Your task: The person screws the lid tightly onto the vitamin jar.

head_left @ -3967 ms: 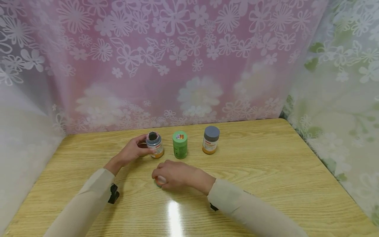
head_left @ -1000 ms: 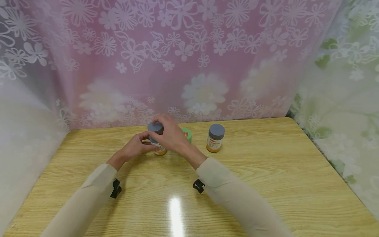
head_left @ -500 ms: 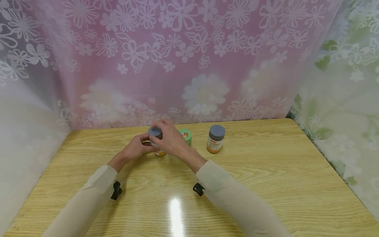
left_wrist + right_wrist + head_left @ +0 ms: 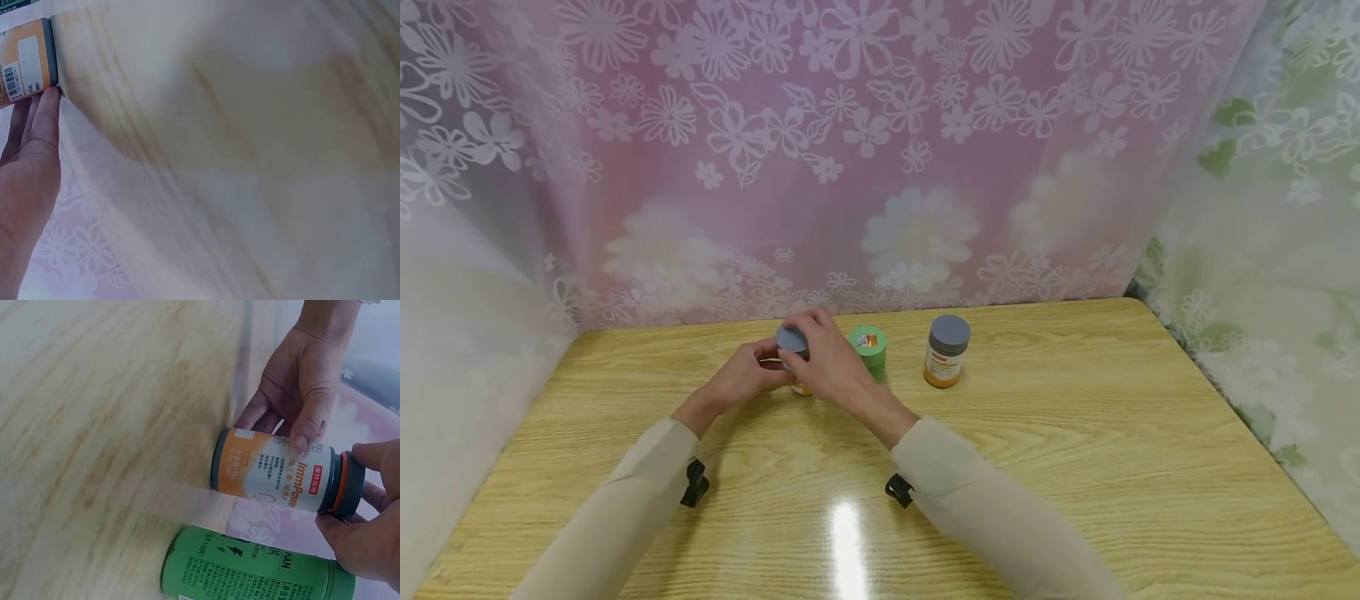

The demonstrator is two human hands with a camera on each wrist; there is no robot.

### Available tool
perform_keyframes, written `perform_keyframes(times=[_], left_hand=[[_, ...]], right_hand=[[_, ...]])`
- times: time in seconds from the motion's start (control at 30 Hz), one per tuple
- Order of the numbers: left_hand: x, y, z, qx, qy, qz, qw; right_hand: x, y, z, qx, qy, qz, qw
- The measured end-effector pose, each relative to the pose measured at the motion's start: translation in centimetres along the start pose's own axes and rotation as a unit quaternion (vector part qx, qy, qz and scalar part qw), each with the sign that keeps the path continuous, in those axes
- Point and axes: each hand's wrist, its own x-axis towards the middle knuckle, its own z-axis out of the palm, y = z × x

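A supplement bottle (image 4: 275, 467) with a white and orange label stands on the wooden table, its label turned toward the right wrist camera. My left hand (image 4: 743, 379) grips its body from the left, thumb across the label. From above, my right hand (image 4: 829, 354) pinches the grey screw lid (image 4: 792, 340) between thumb and fingers. In the right wrist view an orange ring shows between the lid (image 4: 351, 485) and the bottle's neck. The left wrist view catches just the bottle's lower part (image 4: 28, 62) and my left fingers.
A green bottle (image 4: 868, 343) with a sticker on its lid stands just right of my right hand. Farther right is a second grey-lidded bottle (image 4: 946, 352). The wooden table (image 4: 1075, 450) ends at a flowered curtain (image 4: 880, 167) behind.
Earlier the bottle stood uncapped while my right hand was low over the table with the lid. My right hand brought the lid onto the bottle, then lowered and shifted slightly on it.
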Motion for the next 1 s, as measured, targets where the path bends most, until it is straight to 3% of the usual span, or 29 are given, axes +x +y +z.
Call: perform_keyframes(times=[0.2, 0.37, 0.6, 0.7, 0.8, 1.0], left_hand=[[0.1, 0.2, -0.1, 0.024, -0.004, 0.011, 0.9996], [0.1, 0.1, -0.2, 0.019, -0.004, 0.013, 0.9997], [0.2, -0.1, -0.1, 0.028, -0.001, 0.014, 0.9995], [0.3, -0.2, 0.0, 0.039, 0.002, 0.011, 0.9992], [0.3, -0.1, 0.0, 0.05, 0.009, 0.008, 0.9987], [0.2, -0.1, 0.2, 0.05, 0.021, 0.001, 0.9985]], right_hand=[[0.1, -0.2, -0.1, -0.014, -0.014, 0.018, 1.0], [0.4, -0.7, -0.6, -0.063, -0.041, 0.023, 0.997], [1.5, -1.5, -2.4, -0.176, -0.109, -0.035, 0.978], [2.2, -1.7, -3.3, -0.184, -0.155, -0.072, 0.968], [2.8, -1.8, -3.9, -0.17, -0.194, -0.08, 0.963], [3.4, -1.9, -4.4, -0.174, -0.213, -0.067, 0.959]])
